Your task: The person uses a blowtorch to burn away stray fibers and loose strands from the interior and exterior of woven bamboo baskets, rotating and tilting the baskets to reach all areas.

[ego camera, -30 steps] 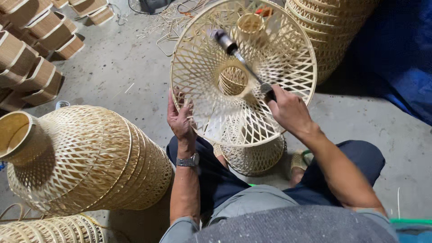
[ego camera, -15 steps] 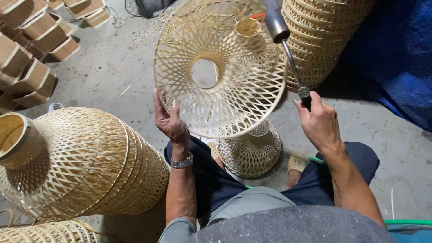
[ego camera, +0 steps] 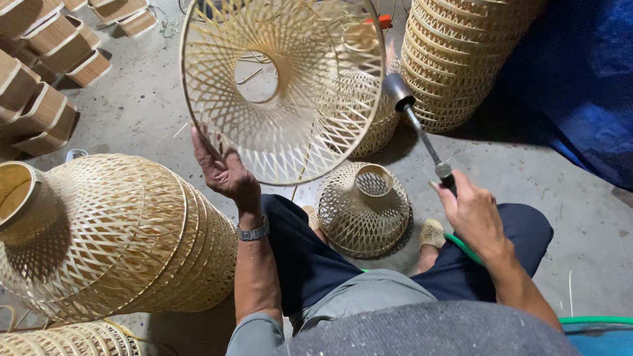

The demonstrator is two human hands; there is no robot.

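We grip the woven bamboo shade (ego camera: 283, 86) by its rim, left hand (ego camera: 224, 173) fingers clasped on it, right hand (ego camera: 471, 214) clenched around the torch wand (ego camera: 422, 135); light, springy, crushable lattice.

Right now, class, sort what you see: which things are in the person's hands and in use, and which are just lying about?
In use:
- left hand gripping the rim of the woven bamboo lampshade
- right hand holding the metal torch wand
- green hose

Lying about:
- small woven shade on the floor
- nested shades at left
- stacked shades
- blue tarp
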